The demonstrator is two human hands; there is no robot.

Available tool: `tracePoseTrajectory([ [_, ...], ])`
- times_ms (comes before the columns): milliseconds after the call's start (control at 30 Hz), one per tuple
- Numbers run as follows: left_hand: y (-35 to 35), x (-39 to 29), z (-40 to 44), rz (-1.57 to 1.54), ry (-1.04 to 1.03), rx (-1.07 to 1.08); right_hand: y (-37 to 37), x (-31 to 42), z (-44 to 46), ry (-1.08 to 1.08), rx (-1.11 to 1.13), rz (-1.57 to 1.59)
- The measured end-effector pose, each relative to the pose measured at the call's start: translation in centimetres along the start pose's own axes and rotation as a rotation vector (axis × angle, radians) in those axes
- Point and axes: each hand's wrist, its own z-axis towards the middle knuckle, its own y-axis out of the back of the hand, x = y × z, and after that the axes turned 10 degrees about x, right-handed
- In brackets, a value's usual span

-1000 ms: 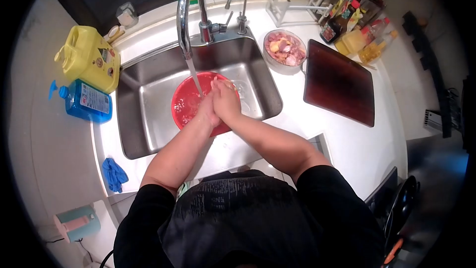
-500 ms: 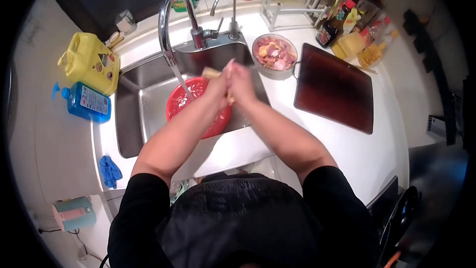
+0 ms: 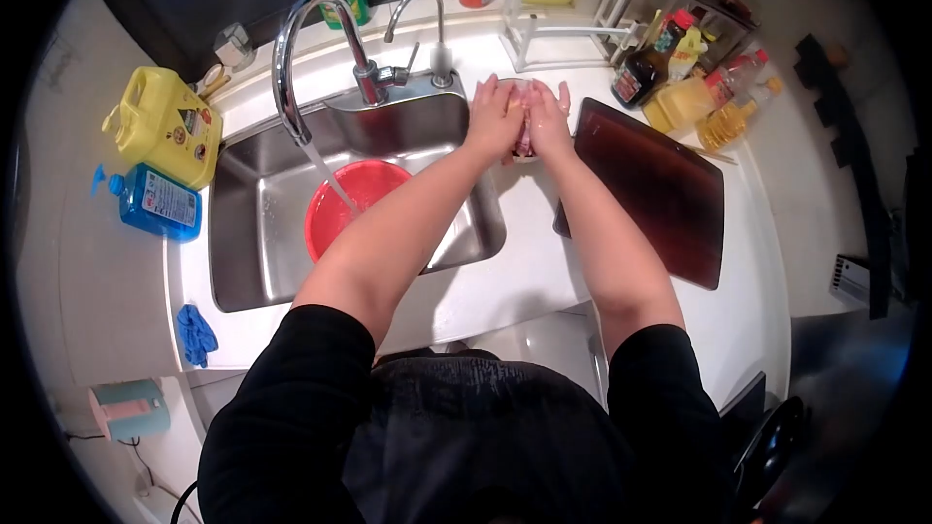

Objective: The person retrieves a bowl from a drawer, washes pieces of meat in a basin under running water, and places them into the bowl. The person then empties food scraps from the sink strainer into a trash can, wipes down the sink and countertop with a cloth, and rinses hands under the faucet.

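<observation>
My left hand and my right hand are side by side over the metal bowl on the counter right of the sink. Their fingers stretch forward, somewhat apart, and cover most of the bowl. Pieces of raw meat show in the gap between them. Whether the fingertips press on the meat or just rest there, I cannot tell. Left of my forearms, a red basin stands in the steel sink. Water from the tall faucet runs into it.
A dark cutting board lies right of my right forearm. Sauce and oil bottles and a white rack stand behind. On the left are a yellow jug, a blue pump bottle and a blue cloth.
Both hands have moved right and forward from above the sink to the meat bowl. The pale, blurred thing between them before is out of sight. The view has shifted slightly.
</observation>
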Motion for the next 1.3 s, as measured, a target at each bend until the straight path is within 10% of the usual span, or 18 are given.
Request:
tracePoseTrajectory([
  [367, -0.2, -0.9, 2.1, 0.375, -0.099, 0.114, -1.2, -3.5, 3.9, -0.030, 0.201, 0.028],
  [600, 0.5, -1.2, 2.4, 0.227, 0.050, 0.192, 3.9, 3.3, 2.6, -0.430, 0.541, 0.793],
  [833, 3.9, -1.0, -1.4, 0.263, -0.246, 0.258, 6.0, 1.3, 2.0, -0.172, 0.229, -0.290],
  [1300, 2.3, 0.4, 0.9, 0.263, -0.443, 0.224, 1.5, 0.9, 1.4, 0.126, 0.235, -0.219],
])
